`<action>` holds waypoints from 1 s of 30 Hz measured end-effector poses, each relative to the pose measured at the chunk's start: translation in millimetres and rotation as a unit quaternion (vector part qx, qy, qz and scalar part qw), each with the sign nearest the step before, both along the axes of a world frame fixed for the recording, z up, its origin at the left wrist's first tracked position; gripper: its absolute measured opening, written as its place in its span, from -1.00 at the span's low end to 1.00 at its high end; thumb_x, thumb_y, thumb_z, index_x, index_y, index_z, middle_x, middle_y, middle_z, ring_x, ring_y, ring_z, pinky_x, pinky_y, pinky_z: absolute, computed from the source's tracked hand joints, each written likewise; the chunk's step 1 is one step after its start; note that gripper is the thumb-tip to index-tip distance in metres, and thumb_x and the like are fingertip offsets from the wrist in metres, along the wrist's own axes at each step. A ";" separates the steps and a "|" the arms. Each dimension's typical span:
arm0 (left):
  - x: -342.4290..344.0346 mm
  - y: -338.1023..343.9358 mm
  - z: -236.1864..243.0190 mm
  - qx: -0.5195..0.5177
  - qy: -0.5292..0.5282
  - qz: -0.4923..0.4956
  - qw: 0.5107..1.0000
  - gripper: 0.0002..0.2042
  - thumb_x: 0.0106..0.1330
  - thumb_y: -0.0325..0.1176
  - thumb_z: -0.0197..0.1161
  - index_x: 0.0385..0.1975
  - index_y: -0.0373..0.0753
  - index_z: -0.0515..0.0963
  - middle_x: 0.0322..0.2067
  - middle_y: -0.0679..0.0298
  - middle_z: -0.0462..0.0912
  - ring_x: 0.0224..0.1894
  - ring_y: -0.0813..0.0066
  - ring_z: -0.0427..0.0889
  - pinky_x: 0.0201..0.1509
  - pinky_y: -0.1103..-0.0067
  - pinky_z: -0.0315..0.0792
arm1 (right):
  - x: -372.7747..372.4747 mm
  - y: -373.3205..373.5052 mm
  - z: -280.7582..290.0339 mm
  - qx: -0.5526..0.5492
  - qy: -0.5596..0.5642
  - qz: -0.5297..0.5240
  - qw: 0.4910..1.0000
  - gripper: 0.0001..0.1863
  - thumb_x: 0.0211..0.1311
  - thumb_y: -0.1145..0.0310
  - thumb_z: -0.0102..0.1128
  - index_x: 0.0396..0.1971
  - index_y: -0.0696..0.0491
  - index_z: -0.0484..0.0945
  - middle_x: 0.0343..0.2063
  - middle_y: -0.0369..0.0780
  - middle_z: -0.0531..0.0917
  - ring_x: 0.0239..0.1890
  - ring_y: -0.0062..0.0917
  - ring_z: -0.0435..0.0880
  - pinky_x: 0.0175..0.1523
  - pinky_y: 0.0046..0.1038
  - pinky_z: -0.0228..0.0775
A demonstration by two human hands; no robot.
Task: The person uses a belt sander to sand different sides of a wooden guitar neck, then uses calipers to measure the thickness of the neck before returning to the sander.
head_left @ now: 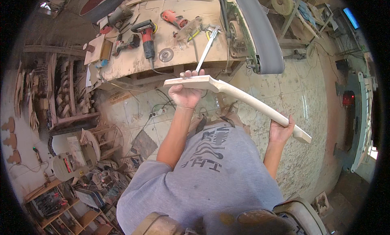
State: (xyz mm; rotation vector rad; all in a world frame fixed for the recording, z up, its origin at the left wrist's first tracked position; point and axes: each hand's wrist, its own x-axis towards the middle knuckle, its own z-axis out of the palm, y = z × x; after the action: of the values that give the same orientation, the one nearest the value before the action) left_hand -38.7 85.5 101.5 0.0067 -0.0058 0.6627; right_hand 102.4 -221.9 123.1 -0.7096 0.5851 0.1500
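A pale, unpainted wooden guitar neck (252, 100) is held out in front of my body, slanting down from left to right. My left hand (187, 93) is closed round its broad flat end, thumb on the near side and fingertips showing over the far edge. Near the other end, my right hand (282, 130) wraps round the shaft just before the block-like heel. Just beyond my left fingertips, a silver caliper-like tool (209, 47) reaches over the table edge; whether the fingers touch it cannot be made out.
On the dusty workbench (178, 52) ahead lie a red-and-black grinder (148, 42), another red power tool (174, 19), a cordless drill (126, 45) and a round disc (165, 55). A belt sander (262, 36) stands at its right. Cables and a power strip (157, 112) lie on the floor; wood-filled shelves (67, 93) stand left.
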 end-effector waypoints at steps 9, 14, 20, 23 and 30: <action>13.9 7.9 -4.6 -0.013 -0.126 -0.075 0.989 -0.71 -0.33 -0.48 0.19 -0.47 -0.15 0.53 -0.41 0.34 0.66 -0.24 0.45 0.62 0.52 0.39 -0.11 | -9.3 -3.0 2.6 0.073 -0.028 -0.045 0.996 -0.80 -0.01 0.45 0.00 -0.42 0.23 0.26 -0.53 -0.05 0.43 -0.34 -0.25 0.50 0.32 0.02 0.22; 15.7 8.4 -5.3 0.003 -0.115 -0.073 0.991 -0.72 -0.28 -0.50 0.19 -0.44 -0.16 0.53 -0.35 0.35 0.65 -0.18 0.44 0.60 0.51 0.34 -0.09 | -5.5 -9.9 -1.5 0.081 -0.032 -0.024 0.996 -0.79 0.09 0.40 0.01 -0.40 0.22 0.26 -0.43 -0.02 0.45 -0.23 -0.23 0.51 0.29 0.01 0.25; 24.3 -23.0 7.0 -0.043 0.094 -0.023 0.994 -0.59 -0.23 -0.47 0.17 -0.23 -0.29 0.51 -0.06 0.12 0.56 0.17 0.15 0.39 0.43 0.14 0.06 | 0.0 -22.0 16.9 -0.006 -0.058 -0.053 0.997 -0.63 0.26 0.26 0.02 -0.08 0.21 0.26 -0.15 0.01 0.47 -0.03 -0.17 0.48 0.22 -0.04 0.32; 33.9 -37.4 -7.8 -0.053 0.123 -0.061 0.989 -0.52 -0.08 -0.46 0.15 -0.05 -0.38 0.44 0.08 0.02 0.48 0.26 0.04 0.30 0.39 0.10 0.11 | 5.8 -47.7 21.0 -0.047 -0.112 -0.055 0.991 -0.52 0.28 0.24 0.01 0.09 0.20 0.21 -0.03 0.06 0.45 0.10 -0.12 0.42 0.22 -0.04 0.30; 62.6 -72.2 -26.3 -0.072 0.211 -0.172 0.960 -0.59 0.23 -0.40 -0.01 0.08 -0.41 0.30 0.17 -0.02 0.36 0.25 0.07 0.31 0.39 0.21 0.14 | -0.2 -84.8 62.0 -0.227 -0.230 -0.021 0.946 -0.30 0.26 0.31 -0.03 0.32 0.23 -0.04 0.17 0.14 0.32 0.16 -0.09 0.41 0.17 -0.09 0.36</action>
State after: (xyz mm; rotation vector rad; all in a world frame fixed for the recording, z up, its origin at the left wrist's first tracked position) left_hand 23.9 13.3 75.2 0.0071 0.4449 0.3024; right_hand 102.2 -306.7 185.1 -1.1384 0.1796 -0.1977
